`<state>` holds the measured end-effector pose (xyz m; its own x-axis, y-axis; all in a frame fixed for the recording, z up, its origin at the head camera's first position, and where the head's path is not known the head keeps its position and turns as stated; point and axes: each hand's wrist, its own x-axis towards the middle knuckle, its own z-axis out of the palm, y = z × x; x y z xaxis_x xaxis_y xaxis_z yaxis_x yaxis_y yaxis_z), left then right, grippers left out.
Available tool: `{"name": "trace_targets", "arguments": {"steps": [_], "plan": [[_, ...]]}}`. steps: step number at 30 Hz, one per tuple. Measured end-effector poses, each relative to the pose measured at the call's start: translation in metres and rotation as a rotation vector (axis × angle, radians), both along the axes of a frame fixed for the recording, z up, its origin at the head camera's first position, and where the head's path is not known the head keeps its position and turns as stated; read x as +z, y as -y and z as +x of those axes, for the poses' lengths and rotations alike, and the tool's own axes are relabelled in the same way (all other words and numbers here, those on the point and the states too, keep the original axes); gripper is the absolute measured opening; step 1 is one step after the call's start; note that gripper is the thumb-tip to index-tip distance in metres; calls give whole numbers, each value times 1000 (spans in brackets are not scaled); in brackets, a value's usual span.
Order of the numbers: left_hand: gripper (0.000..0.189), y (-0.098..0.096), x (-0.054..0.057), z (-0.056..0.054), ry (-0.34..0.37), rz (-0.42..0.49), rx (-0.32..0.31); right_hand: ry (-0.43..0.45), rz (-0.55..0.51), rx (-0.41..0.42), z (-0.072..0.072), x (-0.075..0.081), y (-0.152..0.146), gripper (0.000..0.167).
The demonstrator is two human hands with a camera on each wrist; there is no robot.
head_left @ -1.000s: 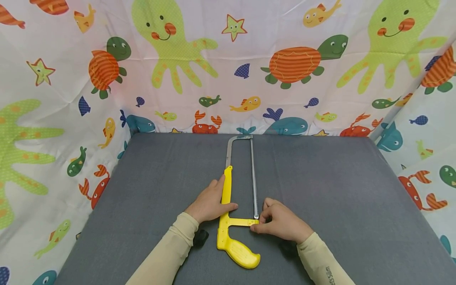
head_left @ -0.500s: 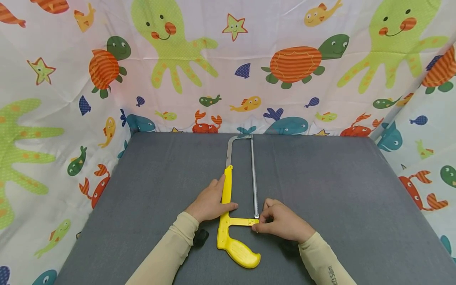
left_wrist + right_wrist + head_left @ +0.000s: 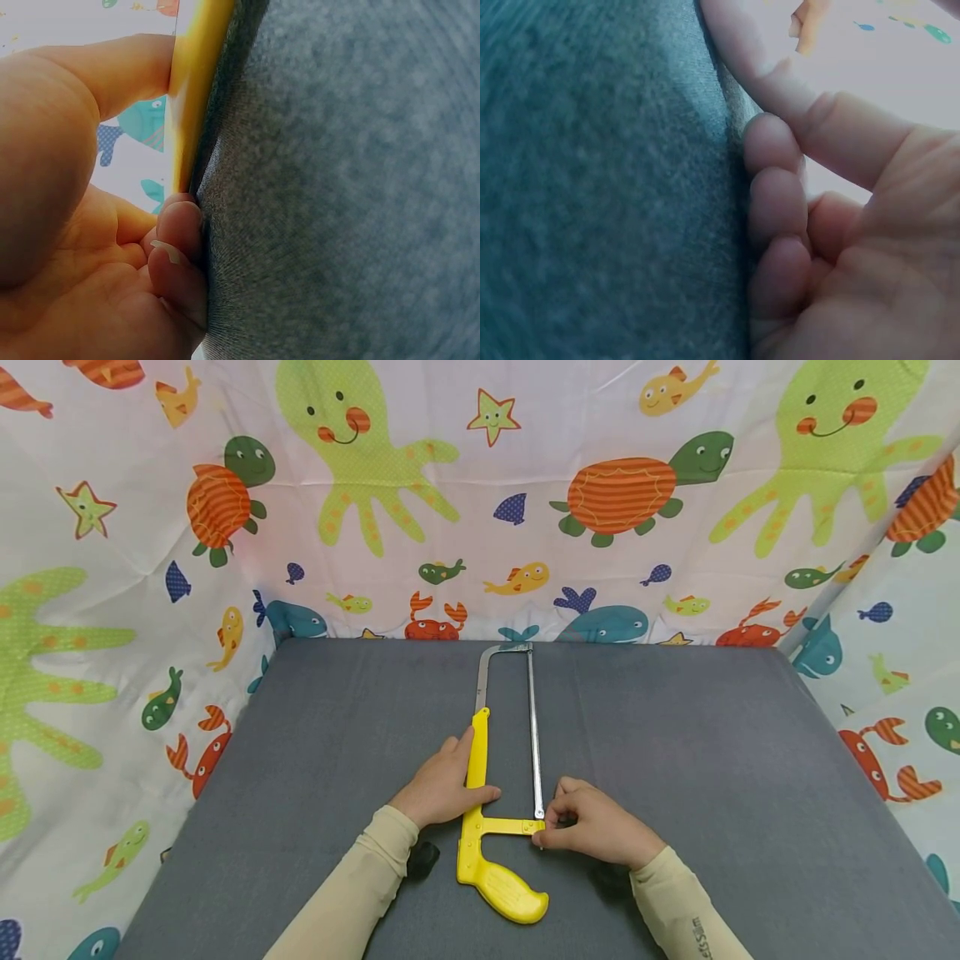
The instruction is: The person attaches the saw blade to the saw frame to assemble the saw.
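Note:
A hacksaw (image 3: 513, 893) with a yellow handle and a silver front frame lies flat on the grey tabletop, its handle toward me. Its blade (image 3: 535, 735) runs along the right side. My left hand (image 3: 438, 785) grips the yellow bar, with the thumb across the top and the fingers along its left side. In the left wrist view the thumb touches the yellow bar (image 3: 196, 90). At the right end of the yellow crosspiece (image 3: 506, 827), below the blade's near end, my right hand (image 3: 596, 828) pinches with thumb and curled fingers. The small part between those fingertips is hidden.
Grey cloth covers the table (image 3: 360, 718). A white curtain (image 3: 480, 577) printed with sea animals hangs behind the table and along both sides. The hacksaw's far end reaches near the table's back edge. A small black object (image 3: 422, 862) shows beside the left sleeve.
My right thumb has shifted slightly to the right at the crosspiece's end. The left hand and the hacksaw's frame stay where they were.

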<state>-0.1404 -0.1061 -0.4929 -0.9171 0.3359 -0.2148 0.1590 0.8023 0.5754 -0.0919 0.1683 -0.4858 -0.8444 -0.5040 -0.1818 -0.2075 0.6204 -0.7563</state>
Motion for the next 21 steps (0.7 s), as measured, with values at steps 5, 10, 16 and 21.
{"name": "trace_targets", "arguments": {"steps": [5, 10, 16, 21], "plan": [[113, -1, -1, 0, 3, -7, 2, 18, 5, 16, -1, 1, -2, 19], [113, -2, -1, -1, 7, -8, 8, 18, 21, 25, -2, 2, -3, 17], [113, -3, 0, 0, 7, -6, 10, 38, 10, 40, -2, 2, -4, 18], [112, -1, 0, 0, 18, -10, 14, 50, -5, 81, -3, 2, -6, 18]]}}
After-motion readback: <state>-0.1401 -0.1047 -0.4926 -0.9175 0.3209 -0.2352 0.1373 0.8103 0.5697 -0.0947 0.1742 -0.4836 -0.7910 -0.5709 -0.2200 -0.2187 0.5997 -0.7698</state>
